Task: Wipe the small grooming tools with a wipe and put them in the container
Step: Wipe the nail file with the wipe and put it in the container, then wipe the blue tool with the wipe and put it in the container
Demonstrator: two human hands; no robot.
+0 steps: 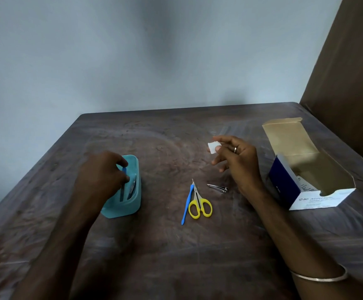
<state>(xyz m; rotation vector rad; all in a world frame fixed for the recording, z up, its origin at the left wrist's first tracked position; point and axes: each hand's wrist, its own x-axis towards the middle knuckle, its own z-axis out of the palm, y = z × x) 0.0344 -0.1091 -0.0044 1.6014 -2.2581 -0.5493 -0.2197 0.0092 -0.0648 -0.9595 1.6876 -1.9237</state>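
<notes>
Both forearms bare, no sleeves in view. Right hand (235,158) wears a thin metal ring (235,149) on one finger, and a slim silver-toned bangle (319,278) sits on the right wrist, plain band, no visible markings. Left hand (102,172) and wrist show no jewellery, nothing else worn on either arm.

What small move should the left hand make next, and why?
Probably let go of the blue tool: the left hand holds it already inside the teal container, while scissors lie unwiped and the right hand pinches the wipe.
</notes>
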